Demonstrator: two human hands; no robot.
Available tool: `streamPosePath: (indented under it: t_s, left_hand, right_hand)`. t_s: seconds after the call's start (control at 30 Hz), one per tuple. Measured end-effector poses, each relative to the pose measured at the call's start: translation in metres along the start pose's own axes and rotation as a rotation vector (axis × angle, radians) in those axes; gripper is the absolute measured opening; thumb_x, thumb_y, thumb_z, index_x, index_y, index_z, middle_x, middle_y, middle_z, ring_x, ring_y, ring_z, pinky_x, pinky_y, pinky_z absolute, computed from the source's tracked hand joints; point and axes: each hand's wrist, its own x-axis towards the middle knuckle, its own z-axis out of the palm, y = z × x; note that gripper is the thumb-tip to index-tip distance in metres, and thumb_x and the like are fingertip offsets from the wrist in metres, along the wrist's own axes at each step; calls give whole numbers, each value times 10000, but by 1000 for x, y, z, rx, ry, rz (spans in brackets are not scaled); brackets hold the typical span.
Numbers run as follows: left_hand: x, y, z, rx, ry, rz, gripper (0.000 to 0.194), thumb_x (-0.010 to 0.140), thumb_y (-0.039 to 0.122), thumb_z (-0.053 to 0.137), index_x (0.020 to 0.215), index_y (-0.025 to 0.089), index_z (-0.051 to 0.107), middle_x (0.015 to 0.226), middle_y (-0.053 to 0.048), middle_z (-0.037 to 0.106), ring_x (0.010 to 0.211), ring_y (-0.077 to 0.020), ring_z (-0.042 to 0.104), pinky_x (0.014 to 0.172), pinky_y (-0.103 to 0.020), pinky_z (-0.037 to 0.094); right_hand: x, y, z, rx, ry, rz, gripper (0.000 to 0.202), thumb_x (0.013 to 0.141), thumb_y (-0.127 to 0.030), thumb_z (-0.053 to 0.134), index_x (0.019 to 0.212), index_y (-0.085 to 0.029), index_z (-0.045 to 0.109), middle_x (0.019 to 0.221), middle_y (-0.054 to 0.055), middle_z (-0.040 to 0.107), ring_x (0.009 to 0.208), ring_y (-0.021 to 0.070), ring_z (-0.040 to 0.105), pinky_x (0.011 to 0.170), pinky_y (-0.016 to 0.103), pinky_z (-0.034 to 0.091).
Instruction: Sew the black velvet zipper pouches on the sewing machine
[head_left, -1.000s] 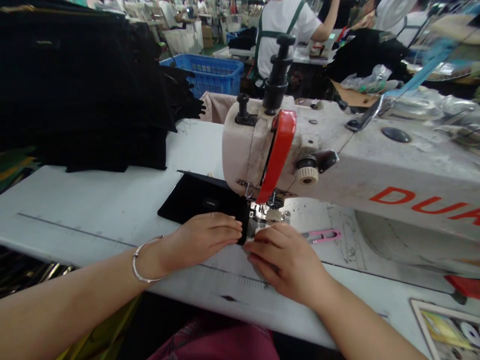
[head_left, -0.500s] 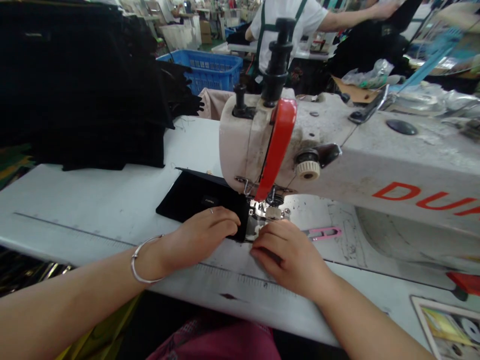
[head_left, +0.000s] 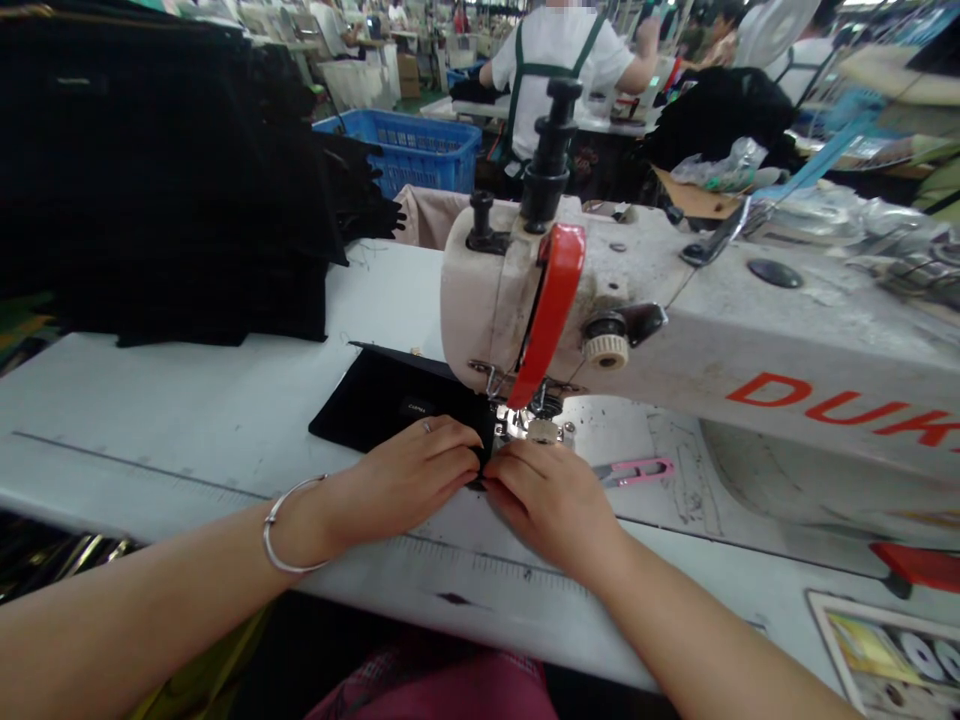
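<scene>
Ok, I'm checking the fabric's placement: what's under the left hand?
The black fabric runs in under the left hand at its fingers; white tabletop shows along the hand's near side. What lies beneath the palm, including part of the fabric's near edge, is covered.

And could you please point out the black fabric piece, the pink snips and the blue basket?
Black fabric piece (head_left: 384, 402): head view, left of its label.
Pink snips (head_left: 639, 464): head view, upper handle bar.
Blue basket (head_left: 436, 174): head view, near wall.
</scene>
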Motion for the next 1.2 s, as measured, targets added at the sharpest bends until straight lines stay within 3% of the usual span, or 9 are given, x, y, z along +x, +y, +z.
streamPosePath:
  t_s: [0.1,0.23,0.4,0.67,0.83,1.03,1.2]
  left_hand:
    - [1,4,-1,-60,43,-37,144,955,174,504,1062,130,590,1191,-119,598,1129,-245,554,1008,-428,485]
    - [-1,2,2,-23,117,-47,194,974,103,454,1139,123,555,1151,-106,641,1078,-203,600,952,-361,524]
    - [-4,0,1,11,62,74,252,977,102,472,1198,154,583,1121,-66,666,1040,-180,603,965,-347,492]
    - [-4,8,-2,-26,-61,23,192,999,131,458,1108,155,614,1059,-64,644,990,-218,556,906,-394,468]
    - [-6,7,0,-25,-38,43,217,990,117,472,1165,135,600,1106,-79,653,1028,-216,566,956,-387,463]
    - [-8,-1,5,-105,83,8,188,991,178,529,1157,154,615,1148,-51,664,1077,-175,579,998,-325,467]
    - [-8,-2,5,-80,41,31,190,995,133,498,1141,149,619,1143,-55,662,1060,-170,583,983,-322,483]
  right_hand:
    - [0,2,2,49,26,-47,154,969,-168,499,941,-171,650,919,64,681,853,204,608,752,341,472]
    - [-1,4,2,86,34,-84,152,962,-168,507,980,-180,658,936,61,693,870,197,615,768,337,490]
    - [-6,3,-3,55,-4,-81,152,966,-186,535,939,-191,685,876,55,675,832,198,597,735,347,489]
    - [-13,1,-12,104,-74,-58,146,967,-202,555,990,-193,699,906,56,669,836,202,552,760,367,473]
    - [-12,0,-13,112,-88,-49,149,962,-198,555,1010,-192,696,920,60,663,847,208,549,774,376,472]
    - [-12,-1,-16,102,-114,-29,146,957,-206,557,996,-206,698,894,52,644,841,208,545,770,372,466]
    - [-12,0,-16,118,-107,-35,145,949,-204,566,1009,-207,698,906,53,646,850,204,549,778,366,467]
